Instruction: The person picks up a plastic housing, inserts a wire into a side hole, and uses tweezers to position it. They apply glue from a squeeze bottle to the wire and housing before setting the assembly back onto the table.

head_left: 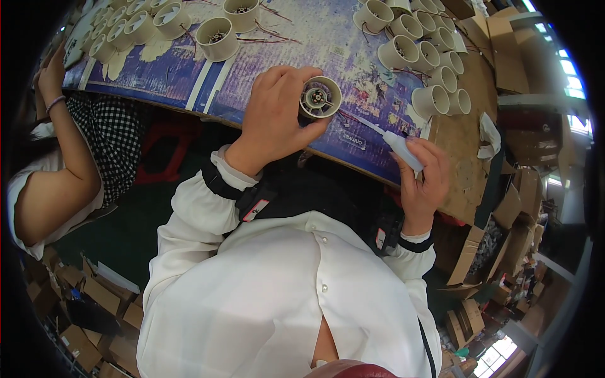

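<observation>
Holding a cream cup (320,97) mouth-up at the frame's centre, with a slim-nosed bottle (404,150) angled at its right.
From where I stand, the left hand (272,114) has its grip wrapped round the cup's wall, probably so that the round part inside stays in plain sight; the cup's axis runs roughly up toward the head. The right hand (426,179) pinches the pale bottle in a narrow grip, its long axis slanting from lower right to upper left, nozzle toward the cup, seemingly for fine aim. More cups (423,57) crowd the surface (252,69) at upper right, perhaps parked clear of both hands.
</observation>
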The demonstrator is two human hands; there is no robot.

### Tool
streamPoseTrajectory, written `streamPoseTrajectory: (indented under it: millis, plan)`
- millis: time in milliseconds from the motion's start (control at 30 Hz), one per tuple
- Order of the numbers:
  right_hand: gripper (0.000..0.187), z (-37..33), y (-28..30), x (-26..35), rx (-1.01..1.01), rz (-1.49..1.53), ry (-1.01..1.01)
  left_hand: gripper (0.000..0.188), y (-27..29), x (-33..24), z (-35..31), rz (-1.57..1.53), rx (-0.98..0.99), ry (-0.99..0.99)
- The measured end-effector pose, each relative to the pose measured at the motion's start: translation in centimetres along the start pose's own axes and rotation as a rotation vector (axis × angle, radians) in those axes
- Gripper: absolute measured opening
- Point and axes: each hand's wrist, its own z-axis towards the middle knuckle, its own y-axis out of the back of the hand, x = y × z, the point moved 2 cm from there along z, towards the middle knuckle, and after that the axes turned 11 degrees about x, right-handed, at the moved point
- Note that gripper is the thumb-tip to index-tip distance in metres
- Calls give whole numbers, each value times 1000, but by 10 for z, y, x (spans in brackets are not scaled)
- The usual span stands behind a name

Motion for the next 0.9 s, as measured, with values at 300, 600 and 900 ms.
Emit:
streamPoseTrajectory:
  millis: [300, 600, 900]
  plan:
    - [32, 0, -1, 0, 6, 12, 0, 61, -1, 0, 0, -5, -6, 6]
    - [34, -1, -1, -1, 12, 5, 0, 59, 0, 0, 2, -20, 3, -16]
    - [33, -1, 2, 3, 17, 6, -1, 59, 1, -1, 1, -24, 3, -35]
